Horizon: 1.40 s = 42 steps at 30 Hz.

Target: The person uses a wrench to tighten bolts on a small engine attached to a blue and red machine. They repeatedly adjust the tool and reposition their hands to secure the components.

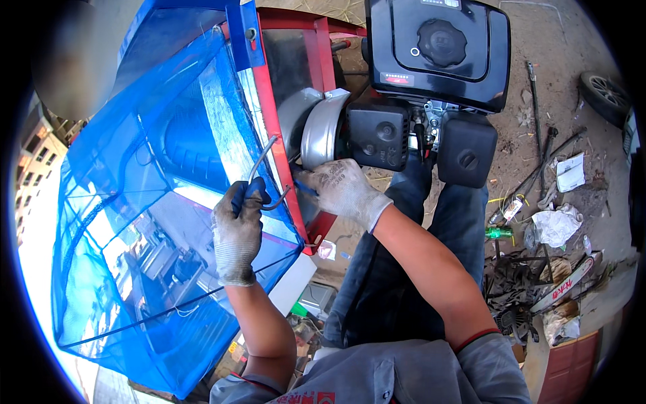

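My left hand (237,232), in a grey knit glove, grips the blue handle of a bent metal crank tool (261,158) held against the blue tinted panel (134,222). My right hand (342,190), also gloved, reaches to the red metal frame (272,121) beside the silver round cover (323,131) and pinches a small blue-handled tool (304,189) at the frame's edge. The tip of that small tool is hidden behind the frame.
A black engine (437,54) with a fuel cap sits on the red frame, top centre. My legs in blue trousers (404,249) stand below it. Scrap, rods, crumpled paper and a chainsaw bar (562,286) lie on the dirt at right; a wheel (604,94) is far right.
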Motion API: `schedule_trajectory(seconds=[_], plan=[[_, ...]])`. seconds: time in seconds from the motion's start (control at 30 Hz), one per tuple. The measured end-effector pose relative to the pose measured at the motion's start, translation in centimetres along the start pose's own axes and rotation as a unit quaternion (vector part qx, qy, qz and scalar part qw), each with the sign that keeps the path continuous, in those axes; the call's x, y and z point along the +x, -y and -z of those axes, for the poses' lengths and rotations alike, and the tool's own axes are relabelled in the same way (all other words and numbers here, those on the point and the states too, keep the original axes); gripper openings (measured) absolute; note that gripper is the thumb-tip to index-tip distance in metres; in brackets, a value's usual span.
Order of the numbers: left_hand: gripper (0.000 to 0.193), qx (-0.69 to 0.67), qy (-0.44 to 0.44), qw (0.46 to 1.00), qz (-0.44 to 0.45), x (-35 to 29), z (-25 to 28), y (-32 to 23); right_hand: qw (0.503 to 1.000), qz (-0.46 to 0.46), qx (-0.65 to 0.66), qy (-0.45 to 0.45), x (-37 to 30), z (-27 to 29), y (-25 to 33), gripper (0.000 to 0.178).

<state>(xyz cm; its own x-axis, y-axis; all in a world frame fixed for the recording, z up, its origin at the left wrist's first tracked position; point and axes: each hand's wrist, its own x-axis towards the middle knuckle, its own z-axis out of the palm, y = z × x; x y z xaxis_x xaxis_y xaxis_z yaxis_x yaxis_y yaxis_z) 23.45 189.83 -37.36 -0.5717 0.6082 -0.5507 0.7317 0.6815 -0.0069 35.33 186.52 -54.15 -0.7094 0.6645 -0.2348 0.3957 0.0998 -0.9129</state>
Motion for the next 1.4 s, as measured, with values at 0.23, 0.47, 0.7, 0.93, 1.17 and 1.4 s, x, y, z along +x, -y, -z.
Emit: schedule_trajectory(seconds=[0.23,0.47,0.7,0.93,1.17,1.4], plan=[[0.031,0.059,0.013,0.991,-0.122,-1.0,0.3,0.3,0.998,0.005,0.066,0.008,0.3,0.9,0.0,0.034],[0.04,0.05,-0.02,0.997,-0.048,-0.4,-0.7,-0.1,0.996,-0.028,0.081,0.032,0.4,1.4,0.3,0.04],[0.035,0.039,-0.046,0.997,-0.057,0.2,-1.0,0.4,0.998,-0.068,0.016,-0.006,0.8,-0.2,0.7,0.05],[0.034,0.04,-0.046,0.995,-0.076,0.3,-1.1,0.7,0.997,0.007,0.049,-0.054,-1.0,-1.0,0.4,0.035],[0.035,0.036,-0.042,0.997,-0.046,-0.1,-0.9,0.2,0.995,-0.025,0.045,-0.08,-3.1,-0.4,-0.4,0.041],[0.035,0.043,-0.028,0.997,-0.053,-0.1,-0.7,0.1,0.998,-0.005,0.032,-0.061,-2.8,-1.2,0.1,0.04]])
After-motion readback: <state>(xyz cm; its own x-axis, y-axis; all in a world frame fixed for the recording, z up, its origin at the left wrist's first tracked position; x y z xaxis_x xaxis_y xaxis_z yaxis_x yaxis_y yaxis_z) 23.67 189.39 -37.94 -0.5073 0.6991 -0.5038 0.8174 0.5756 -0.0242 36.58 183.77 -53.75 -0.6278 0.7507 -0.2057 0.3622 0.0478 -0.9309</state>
